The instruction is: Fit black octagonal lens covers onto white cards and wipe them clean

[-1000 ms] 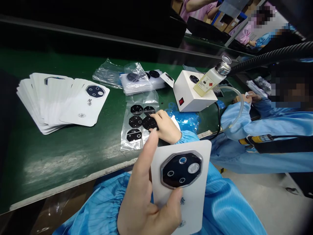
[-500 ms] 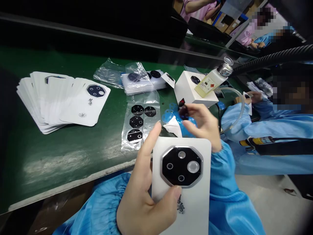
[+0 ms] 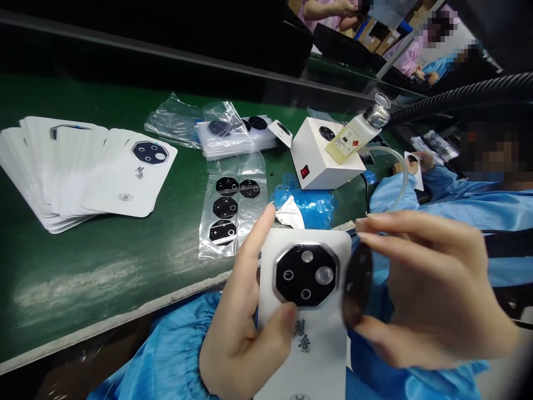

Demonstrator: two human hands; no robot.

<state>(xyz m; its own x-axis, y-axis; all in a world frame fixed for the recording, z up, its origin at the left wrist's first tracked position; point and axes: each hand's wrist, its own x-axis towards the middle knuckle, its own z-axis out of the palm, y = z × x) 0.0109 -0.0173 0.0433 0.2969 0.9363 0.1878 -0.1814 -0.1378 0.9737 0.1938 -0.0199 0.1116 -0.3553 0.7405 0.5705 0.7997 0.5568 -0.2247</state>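
My left hand (image 3: 245, 328) grips a white phone back cover (image 3: 320, 350) by its edge, thumb lying just below the black octagonal camera area (image 3: 307, 275). Between the thumb and fingers of my right hand (image 3: 433, 289) is a dark octagonal lens plate (image 3: 358, 286), held by its rim and turned nearly edge-on. The plate is close to the right side of the cover and somewhat blurred. Further off on the green bench, several similar black octagonal plates (image 3: 225, 208) lie in a clear plastic sheet (image 3: 204, 244).
Fanned white covers (image 3: 91, 172) lie on the left of the bench (image 3: 104, 283). Behind are clear-wrapped plates (image 3: 233, 141), a white box (image 3: 320, 161) bearing a pump bottle (image 3: 352, 136), blue film scraps (image 3: 314, 203) and a crumpled white cloth (image 3: 290, 214). A co-worker in blue (image 3: 449, 200) sits at right.
My right hand has moved from beside the box towards me and to the right, bringing the lens plate close to the cover. My left hand stays on the cover. The view has shifted slightly.
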